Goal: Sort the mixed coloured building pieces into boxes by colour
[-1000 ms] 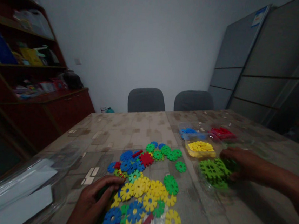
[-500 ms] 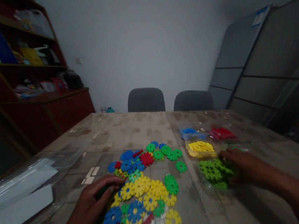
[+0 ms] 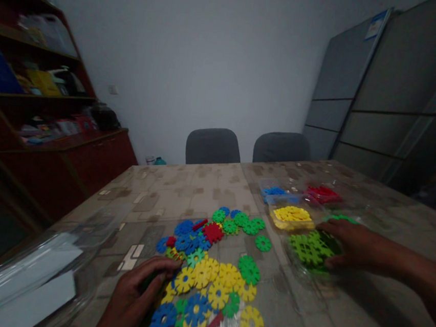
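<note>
My left hand (image 3: 134, 291) rests at the left edge of a loose pile of plastic building pieces, its fingers curled and the thumb close to them. Something dark green shows under those fingers, mostly hidden. Yellow notched discs (image 3: 202, 274) lie just right of that hand, with blue notched discs (image 3: 196, 309) nearer to me. My right hand (image 3: 352, 243) reaches over a clear plastic box (image 3: 303, 274) and grips lime-green square lattice pieces (image 3: 312, 249) in it, thumb on the near side and fingers on the far side. The right hand covers part of these pieces.
Behind the lime-green pieces stand clear boxes with yellow pieces (image 3: 292, 215), blue pieces (image 3: 275, 191) and red pieces (image 3: 323, 194). Green discs (image 3: 251, 226) and a red piece (image 3: 213, 232) lie mid-table. Clear packaging with white cards (image 3: 37, 274) lies left. Two chairs (image 3: 214, 146) stand beyond.
My right thumb has moved inward onto the lime-green pieces, which now lie flatter in their box. More green pieces show behind the right hand. My left hand has stayed in place.
</note>
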A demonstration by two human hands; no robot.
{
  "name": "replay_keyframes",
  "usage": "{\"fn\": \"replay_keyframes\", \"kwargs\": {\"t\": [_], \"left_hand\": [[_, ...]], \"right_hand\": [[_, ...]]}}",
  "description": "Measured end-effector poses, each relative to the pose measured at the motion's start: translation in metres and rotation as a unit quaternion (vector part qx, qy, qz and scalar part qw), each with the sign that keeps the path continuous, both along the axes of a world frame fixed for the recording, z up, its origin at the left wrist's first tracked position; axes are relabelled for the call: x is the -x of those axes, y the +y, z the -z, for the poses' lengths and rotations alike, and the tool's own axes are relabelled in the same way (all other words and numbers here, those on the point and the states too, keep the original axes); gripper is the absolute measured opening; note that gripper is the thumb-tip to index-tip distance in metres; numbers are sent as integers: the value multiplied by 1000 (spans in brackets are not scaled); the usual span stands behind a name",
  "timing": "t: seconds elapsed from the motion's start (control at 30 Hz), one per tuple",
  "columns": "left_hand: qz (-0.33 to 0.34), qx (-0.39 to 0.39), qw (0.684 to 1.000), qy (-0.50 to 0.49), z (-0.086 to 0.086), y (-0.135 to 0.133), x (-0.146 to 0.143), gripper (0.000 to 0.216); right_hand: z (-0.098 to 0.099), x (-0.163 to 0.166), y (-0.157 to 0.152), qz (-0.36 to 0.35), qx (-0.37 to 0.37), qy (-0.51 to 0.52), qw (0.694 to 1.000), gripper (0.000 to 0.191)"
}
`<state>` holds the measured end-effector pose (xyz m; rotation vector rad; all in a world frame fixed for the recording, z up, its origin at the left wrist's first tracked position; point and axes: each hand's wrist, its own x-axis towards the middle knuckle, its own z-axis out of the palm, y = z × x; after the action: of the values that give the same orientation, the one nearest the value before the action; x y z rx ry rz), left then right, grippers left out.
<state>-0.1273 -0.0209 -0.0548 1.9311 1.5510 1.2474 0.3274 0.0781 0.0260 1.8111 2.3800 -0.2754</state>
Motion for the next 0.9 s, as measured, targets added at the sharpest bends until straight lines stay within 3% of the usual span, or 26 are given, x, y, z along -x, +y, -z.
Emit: {"fn": "replay_keyframes", "kwargs": {"t": [0.3, 0.7, 0.9], "left_hand": [[-4, 3, 1000, -1, -1, 0, -1, 29], [2, -10, 1000, 9, -4, 0, -2, 26], [1, -10, 1000, 16, -4, 2, -2, 28]], "right_hand": [[5, -18, 0, -40, -12, 27, 999, 75], [3, -11, 2, -18, 5, 24, 1000, 78], [-12, -30, 1, -16, -31, 72, 997, 67]]}}
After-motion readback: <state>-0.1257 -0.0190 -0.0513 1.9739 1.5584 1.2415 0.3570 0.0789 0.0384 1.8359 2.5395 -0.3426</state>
